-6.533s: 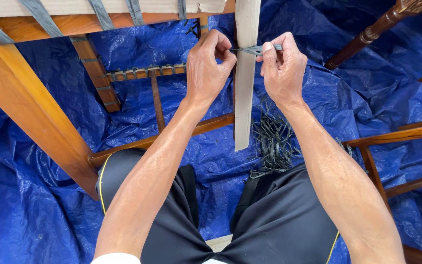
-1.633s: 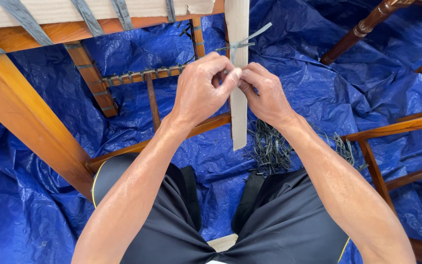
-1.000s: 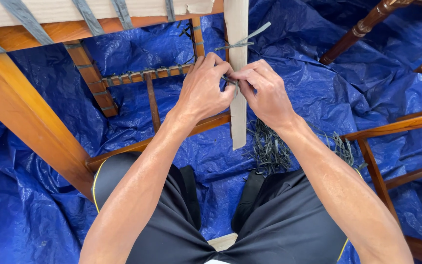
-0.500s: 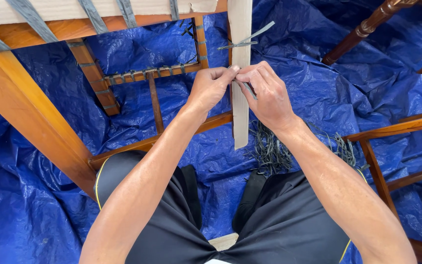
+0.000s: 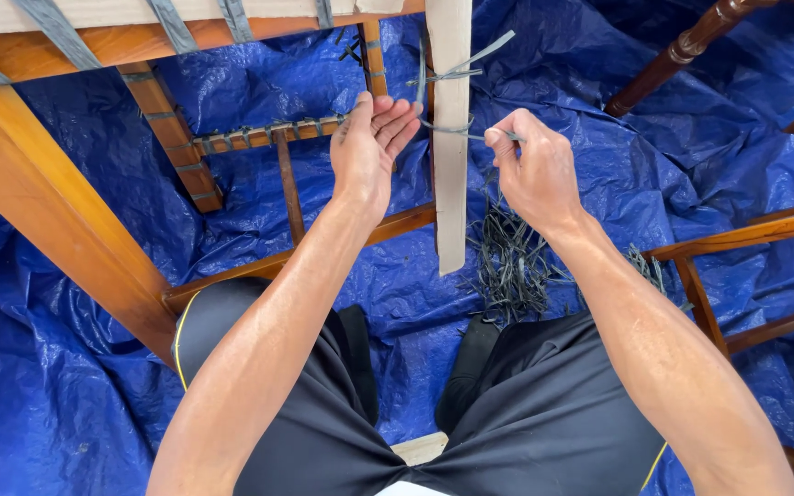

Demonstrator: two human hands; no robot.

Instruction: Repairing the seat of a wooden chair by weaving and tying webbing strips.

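A pale wooden slat (image 5: 451,174) hangs upright from a wooden frame (image 5: 94,37) above my knees. A thin grey strap (image 5: 448,128) loops around the slat, below another tied strap (image 5: 457,72) with loose ends. My right hand (image 5: 533,170) pinches the end of the lower strap, just right of the slat. To the slat's left, my left hand (image 5: 369,147) is held up with flat fingers, empty, fingertips close to the strap.
A blue tarp (image 5: 75,367) covers the floor. A pile of cut grey strap pieces (image 5: 512,266) lies beneath the slat. A thick wooden beam (image 5: 57,220) slants at left. Dark turned chair legs (image 5: 682,50) and wooden rails (image 5: 746,234) stand at right.
My hands, earlier together at the slat, have come apart. The left hand let go and opened out to the left; the right drew the strap end out to the right.
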